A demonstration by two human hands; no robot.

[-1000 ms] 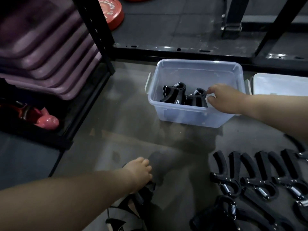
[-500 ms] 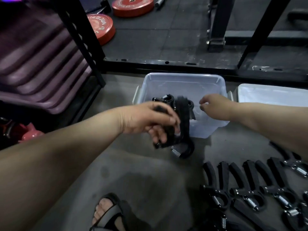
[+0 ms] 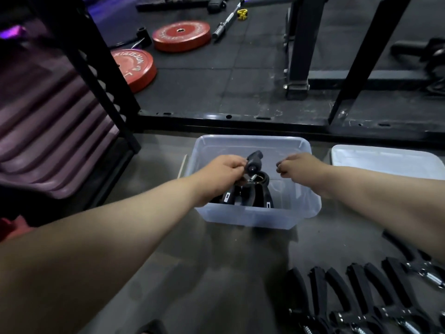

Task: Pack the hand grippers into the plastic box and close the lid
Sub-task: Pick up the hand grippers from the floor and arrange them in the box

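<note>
Left hand [image 3: 221, 175] pinching a hand gripper [image 3: 254, 161] above the plastic box [image 3: 252, 219] — packed grippers [image 3: 250, 196] inside, right hand [image 3: 298, 168] curled, empty, lid [image 3: 385, 162] at the box's 3 o'clock, loose grippers [image 3: 361, 297] on the floor at 5 o'clock

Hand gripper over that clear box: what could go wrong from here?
The hand gripper in the left hand may land crooked on the jumbled ones in the plastic box. With a row of grippers waiting on the floor, such a heap might stop the lid from closing.

White lettering on the near red weight plate [image 3: 134, 68], not legible.
</note>
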